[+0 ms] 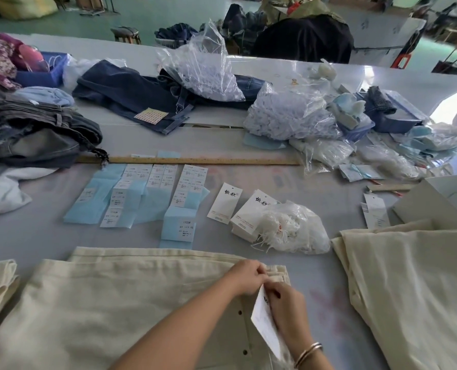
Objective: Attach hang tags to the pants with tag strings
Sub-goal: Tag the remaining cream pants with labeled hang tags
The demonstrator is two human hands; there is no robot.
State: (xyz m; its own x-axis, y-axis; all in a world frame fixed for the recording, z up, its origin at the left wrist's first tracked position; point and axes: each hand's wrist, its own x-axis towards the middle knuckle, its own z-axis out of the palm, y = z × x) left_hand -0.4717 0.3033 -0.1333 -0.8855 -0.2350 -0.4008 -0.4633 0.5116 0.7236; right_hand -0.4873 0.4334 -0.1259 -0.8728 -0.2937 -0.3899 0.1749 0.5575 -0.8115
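Under the right hand's point(286, 303) grip, hang tag point(264, 321).

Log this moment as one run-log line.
step: tagging | right hand: holds hang tag | left hand: pinches waistband of cream pants

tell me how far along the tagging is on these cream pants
Done: cannot tell; no finished tagged pair shows. In hand: the right hand holds a hang tag at the waistband of the cream pants, the left hand pinching there. Left: folded cream pants at right, plus spare hang tags.
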